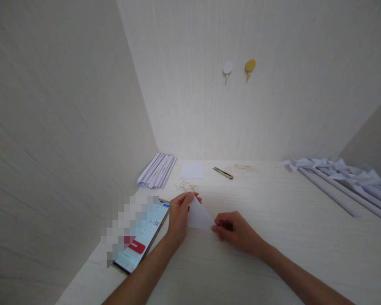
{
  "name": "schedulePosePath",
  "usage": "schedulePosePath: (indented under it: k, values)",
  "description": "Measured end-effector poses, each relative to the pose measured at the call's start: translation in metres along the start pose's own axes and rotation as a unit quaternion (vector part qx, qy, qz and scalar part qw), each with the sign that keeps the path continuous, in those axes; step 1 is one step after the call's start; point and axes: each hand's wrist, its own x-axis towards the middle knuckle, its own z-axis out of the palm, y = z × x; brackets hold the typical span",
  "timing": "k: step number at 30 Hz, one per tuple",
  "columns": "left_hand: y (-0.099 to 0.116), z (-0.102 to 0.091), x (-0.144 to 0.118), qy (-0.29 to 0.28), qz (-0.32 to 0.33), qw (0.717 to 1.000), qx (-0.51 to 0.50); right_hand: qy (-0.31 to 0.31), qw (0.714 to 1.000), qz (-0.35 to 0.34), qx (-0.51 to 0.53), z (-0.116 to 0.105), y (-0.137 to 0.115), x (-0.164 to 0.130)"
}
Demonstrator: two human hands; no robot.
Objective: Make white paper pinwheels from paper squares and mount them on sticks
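Observation:
Between my hands is a white sheet of paper, folded into a triangle and held just above the pale table. My left hand pinches its upper corner between thumb and fingers. The lower right corner sits in the fingertips of my right hand. Just beyond my left hand lies a small heap of pale rubber bands. A flat white square of paper rests behind them. To its right are thread snips with pointed metal blades.
A bundle of rolled paper sticks lies at the back left. Paper tubes with folded paper ends are at the right. A lit phone lies left of my left arm. More thin bands lie near the back wall, where white and yellow hooks hang.

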Motion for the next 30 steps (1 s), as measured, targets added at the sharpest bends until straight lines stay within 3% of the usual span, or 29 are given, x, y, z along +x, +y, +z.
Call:
schedulePosePath:
  k: [3, 6, 8, 13, 16, 30]
  values:
    - [0.002, -0.003, 0.004, 0.020, 0.030, 0.999, 0.026, -0.009, 1.000, 0.000, -0.002, 0.001, 0.001, -0.001]
    - [0.007, -0.010, 0.013, 0.069, 0.108, 0.991, 0.039, -0.020, 1.000, 0.008, 0.008, 0.001, 0.001, 0.000]
    - [0.010, -0.013, 0.017, 0.072, 0.118, 0.990, 0.024, -0.015, 0.999, 0.017, 0.030, 0.000, 0.001, 0.000]
    - [0.008, -0.009, 0.010, -0.078, 0.044, 0.996, 0.004, -0.005, 0.997, 0.041, 0.069, -0.002, 0.001, 0.002]
    - [0.005, -0.005, 0.004, -0.127, 0.032, 0.991, 0.036, 0.002, 0.996, 0.052, 0.071, -0.001, 0.003, 0.003]
    - [0.002, 0.000, -0.001, -0.043, 0.031, 0.996, 0.072, -0.031, 0.998, 0.015, 0.052, -0.001, 0.002, 0.000]
